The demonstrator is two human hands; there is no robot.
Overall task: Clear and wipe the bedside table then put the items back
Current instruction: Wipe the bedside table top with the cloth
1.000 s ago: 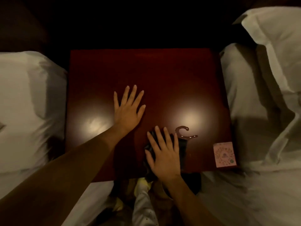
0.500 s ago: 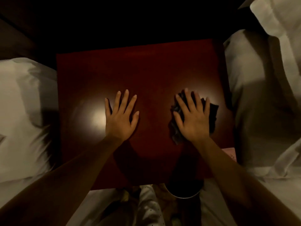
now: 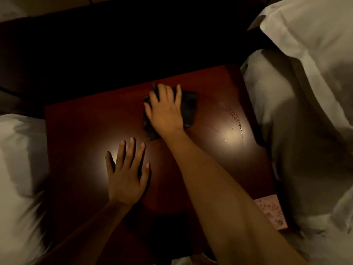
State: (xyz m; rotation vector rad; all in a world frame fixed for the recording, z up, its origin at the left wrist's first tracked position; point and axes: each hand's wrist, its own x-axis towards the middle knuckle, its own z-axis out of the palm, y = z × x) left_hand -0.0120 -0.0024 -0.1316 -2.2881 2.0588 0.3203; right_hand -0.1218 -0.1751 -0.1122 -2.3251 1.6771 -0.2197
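Note:
The dark red bedside table [image 3: 80, 134] fills the middle of the view, glossy with two light reflections. My right hand [image 3: 165, 109] presses flat on a dark crumpled cloth [image 3: 189, 108] near the table's far middle, fingers spread over it. My left hand [image 3: 127, 173] rests flat on the bare tabletop nearer to me, fingers straight. A streak of wet droplets [image 3: 236, 119] runs down the surface to the right of the cloth.
A pink card [image 3: 273, 213] lies at the table's near right corner. White bedding and a pillow [image 3: 315, 64] rise on the right. More white bedding [image 3: 17, 159] borders the left edge. Behind the table it is dark.
My right hand has slid the cloth from the near edge, out to the right, then up to the far middle of the table. The left hand has stayed flat on the top.

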